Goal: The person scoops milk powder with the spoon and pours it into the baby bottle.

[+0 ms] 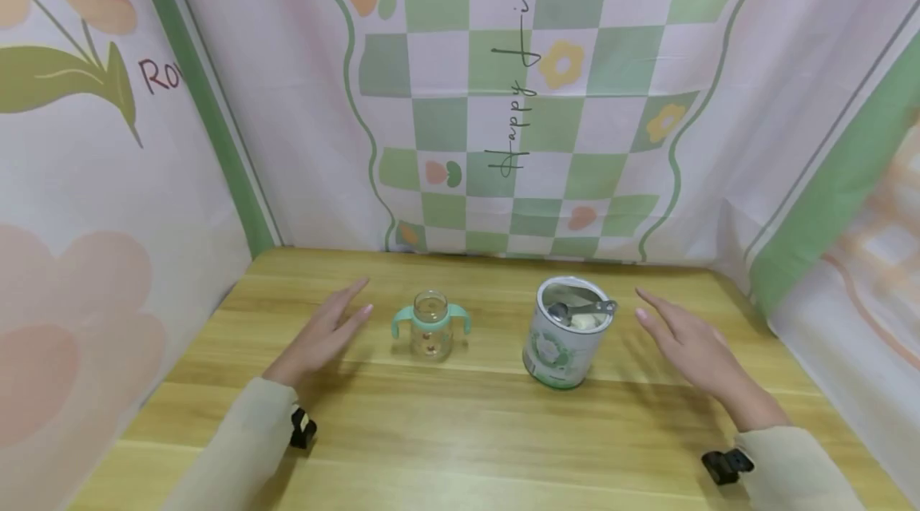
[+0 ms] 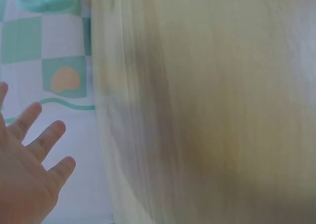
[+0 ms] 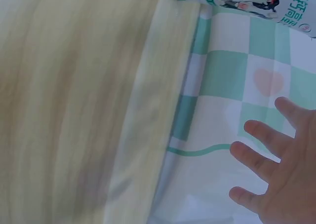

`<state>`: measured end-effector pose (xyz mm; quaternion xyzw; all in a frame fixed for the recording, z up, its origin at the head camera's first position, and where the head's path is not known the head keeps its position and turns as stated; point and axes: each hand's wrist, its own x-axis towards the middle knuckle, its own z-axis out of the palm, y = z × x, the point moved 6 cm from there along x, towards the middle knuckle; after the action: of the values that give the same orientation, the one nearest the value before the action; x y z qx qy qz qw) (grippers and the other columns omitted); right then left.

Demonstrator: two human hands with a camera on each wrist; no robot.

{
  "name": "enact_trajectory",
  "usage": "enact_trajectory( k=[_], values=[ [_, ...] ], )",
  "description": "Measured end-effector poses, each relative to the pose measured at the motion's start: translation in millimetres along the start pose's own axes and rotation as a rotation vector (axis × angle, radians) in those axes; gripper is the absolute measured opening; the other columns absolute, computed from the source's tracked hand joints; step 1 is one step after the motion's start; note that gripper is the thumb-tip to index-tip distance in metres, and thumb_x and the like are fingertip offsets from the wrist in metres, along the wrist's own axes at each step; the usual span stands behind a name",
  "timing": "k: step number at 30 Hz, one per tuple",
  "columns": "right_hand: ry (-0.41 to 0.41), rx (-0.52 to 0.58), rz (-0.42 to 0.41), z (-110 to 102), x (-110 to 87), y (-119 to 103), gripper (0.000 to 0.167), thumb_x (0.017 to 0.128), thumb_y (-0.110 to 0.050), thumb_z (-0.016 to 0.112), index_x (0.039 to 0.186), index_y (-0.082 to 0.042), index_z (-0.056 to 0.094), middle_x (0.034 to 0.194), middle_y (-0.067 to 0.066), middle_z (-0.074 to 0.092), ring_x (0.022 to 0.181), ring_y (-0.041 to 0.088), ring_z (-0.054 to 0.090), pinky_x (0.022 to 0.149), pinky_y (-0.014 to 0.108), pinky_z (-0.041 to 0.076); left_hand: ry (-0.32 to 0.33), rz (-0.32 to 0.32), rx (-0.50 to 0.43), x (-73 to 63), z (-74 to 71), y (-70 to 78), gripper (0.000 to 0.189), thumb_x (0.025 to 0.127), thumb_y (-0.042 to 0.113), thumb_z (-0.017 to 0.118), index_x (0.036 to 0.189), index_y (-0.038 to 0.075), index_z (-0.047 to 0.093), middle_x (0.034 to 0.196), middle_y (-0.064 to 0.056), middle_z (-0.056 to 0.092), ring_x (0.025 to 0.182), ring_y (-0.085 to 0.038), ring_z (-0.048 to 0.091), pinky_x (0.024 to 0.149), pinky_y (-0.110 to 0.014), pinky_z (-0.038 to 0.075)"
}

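Observation:
A clear baby bottle [image 1: 431, 341] without a lid stands upright on the wooden table, its two mint-green handles out to the sides. To its right is an open milk powder can [image 1: 557, 351], white with green print. A metal measuring spoon [image 1: 585, 309] lies across the can's mouth, its handle over the right rim. My left hand [image 1: 323, 335] is held left of the bottle, fingers extended and apart from it. On the can's right side my right hand [image 1: 686, 347] hovers with straight fingers, holding nothing. Both wrist views show spread fingers.
The wooden table [image 1: 460, 447] reaches to a hanging cloth [image 1: 496, 120] with green and white checks at its far edge. Printed curtains close in the left [image 1: 93, 255] and right [image 1: 848, 271] sides. Each wrist wears a black strapped device.

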<state>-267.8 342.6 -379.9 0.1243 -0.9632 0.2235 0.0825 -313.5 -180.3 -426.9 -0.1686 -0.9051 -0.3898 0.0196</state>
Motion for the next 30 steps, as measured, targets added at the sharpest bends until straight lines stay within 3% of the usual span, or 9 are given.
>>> enact_trajectory(
  k=[9,18,23,30],
  values=[
    [0.0,0.058,-0.006,-5.7,1.1,-11.2,0.056,0.111,-0.039,0.031,0.156,-0.007,0.034,0.147,0.028,0.044,0.129,0.054,0.043,0.096,0.076,0.031,0.018,0.042,-0.044,2.7,0.3,17.2,0.063,0.105,0.055,0.041,0.157,0.02,0.034,0.159,-0.012,0.032,0.142,-0.04,0.032,0.108,-0.069,0.028],
    [-0.002,0.073,0.006,-10.1,1.5,-23.3,0.054,0.11,-0.041,0.032,0.152,-0.007,0.04,0.138,0.027,0.054,0.118,0.051,0.054,0.089,0.07,0.043,0.045,0.118,-0.07,7.8,-1.2,37.4,0.055,0.105,0.05,0.046,0.152,0.021,0.042,0.154,-0.01,0.04,0.14,-0.035,0.037,0.108,-0.066,0.031],
    [-0.009,0.073,0.016,-12.1,3.1,-29.5,0.053,0.11,-0.044,0.033,0.144,-0.006,0.046,0.132,0.022,0.06,0.117,0.046,0.056,0.089,0.065,0.045,0.081,0.164,-0.087,12.8,-1.4,50.2,0.051,0.104,0.048,0.05,0.149,0.025,0.046,0.15,-0.006,0.045,0.136,-0.03,0.042,0.107,-0.063,0.035],
    [0.022,0.05,-0.019,-14.4,7.1,-40.4,0.042,0.109,-0.043,0.037,0.126,-0.01,0.057,0.11,0.008,0.067,0.104,0.034,0.062,0.081,0.055,0.05,0.093,0.271,-0.076,19.4,2.7,77.5,0.049,0.103,0.036,0.059,0.147,0.018,0.049,0.145,-0.004,0.051,0.133,-0.027,0.046,0.107,-0.057,0.038]
  ],
)
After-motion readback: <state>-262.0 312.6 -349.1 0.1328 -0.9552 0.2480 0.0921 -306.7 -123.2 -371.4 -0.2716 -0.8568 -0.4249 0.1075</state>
